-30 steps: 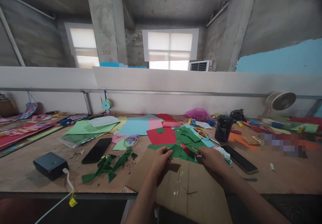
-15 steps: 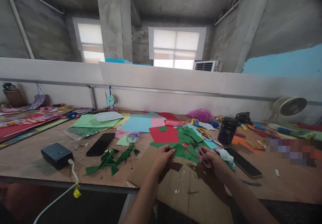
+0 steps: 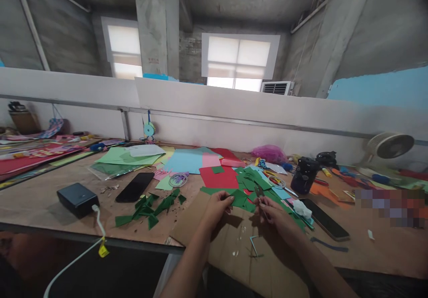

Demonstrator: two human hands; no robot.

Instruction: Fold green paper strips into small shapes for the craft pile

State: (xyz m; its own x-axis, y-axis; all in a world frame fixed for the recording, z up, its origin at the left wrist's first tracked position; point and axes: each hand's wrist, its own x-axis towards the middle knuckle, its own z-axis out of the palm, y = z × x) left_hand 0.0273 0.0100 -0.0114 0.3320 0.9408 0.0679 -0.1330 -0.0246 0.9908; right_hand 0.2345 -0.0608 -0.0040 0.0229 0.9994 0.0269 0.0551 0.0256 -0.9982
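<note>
My left hand [image 3: 217, 208] is closed, its thumb and fingertips pinched at the edge of green paper [image 3: 240, 197]; how much of that sheet is between them is hard to see. Just to the right, my right hand [image 3: 276, 217] grips a pair of scissors [image 3: 259, 192], blades pointing up and away from me. The fingers cover most of the scissors' handles. Both hands are over a sheet of brown cardboard [image 3: 230, 255], where a thin, pale bent strip [image 3: 253, 246] lies. Beyond the hands is a pile of green paper pieces [image 3: 252, 178].
Green scraps [image 3: 160, 206] lie to the left, near a black phone [image 3: 135, 187] and a dark box [image 3: 77, 200] with a white cable. Rightward are another phone [image 3: 326, 220], a crumpled tissue [image 3: 302, 209] and a dark bottle [image 3: 304, 175]. Red paper [image 3: 219, 178] lies behind.
My right hand has moved left with the scissors, nearer to my left hand. The pale bent strip now shows on the cardboard. The whole view has shifted slightly.
</note>
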